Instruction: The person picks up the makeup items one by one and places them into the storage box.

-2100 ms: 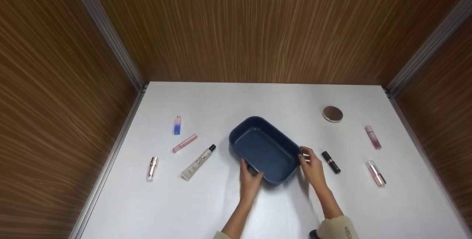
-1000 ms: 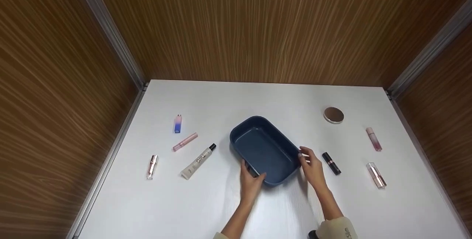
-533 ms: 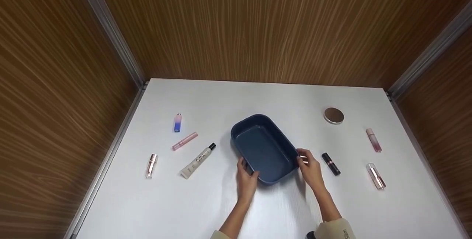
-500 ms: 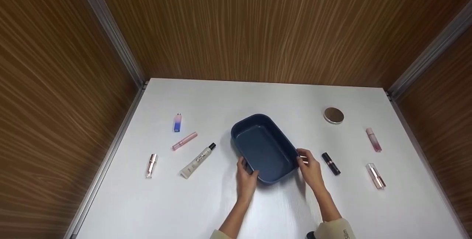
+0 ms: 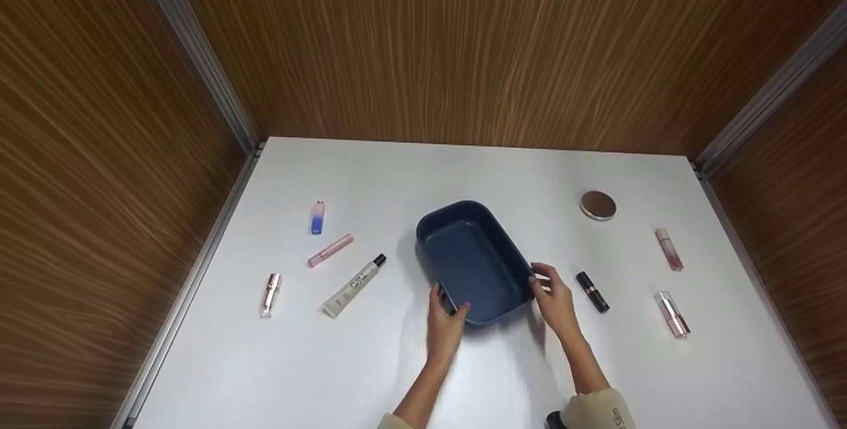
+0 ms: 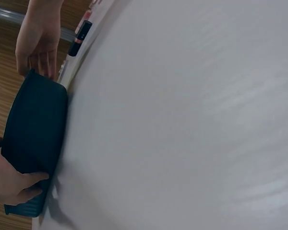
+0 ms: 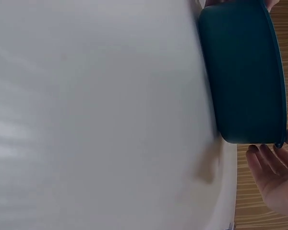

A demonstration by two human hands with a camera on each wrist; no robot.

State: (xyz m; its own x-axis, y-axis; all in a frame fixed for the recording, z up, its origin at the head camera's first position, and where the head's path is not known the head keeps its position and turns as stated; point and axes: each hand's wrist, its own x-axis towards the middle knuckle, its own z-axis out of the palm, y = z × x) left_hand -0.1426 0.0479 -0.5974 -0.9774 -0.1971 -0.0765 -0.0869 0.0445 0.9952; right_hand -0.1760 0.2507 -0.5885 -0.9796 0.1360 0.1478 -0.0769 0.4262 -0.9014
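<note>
A dark blue rectangular bin (image 5: 473, 270) with rounded corners stands turned at a slant in the middle of the white table, with nothing inside it. My left hand (image 5: 443, 328) grips its near left side, thumb at the rim and fingers against the outer wall. At the right corner, my right hand (image 5: 554, 300) pinches the rim, its thumb at the inner side. In the left wrist view the bin's outer wall (image 6: 38, 122) shows teal between both hands. The right wrist view has the right fingers (image 7: 269, 165) under the bin's end wall.
Left of the bin lie a white tube (image 5: 354, 285), a pink lip gloss (image 5: 330, 250), a pink-blue bottle (image 5: 317, 217) and a clear-capped lipstick (image 5: 270, 295). To the right are a black lipstick (image 5: 592, 291), a round compact (image 5: 597, 205), a gloss tube (image 5: 669, 249) and a silver lipstick (image 5: 672, 314).
The bin has turned slightly clockwise, its near end swinging a little left. Both hands have shifted slightly with it and keep hold of it. The loose cosmetics lie as before.
</note>
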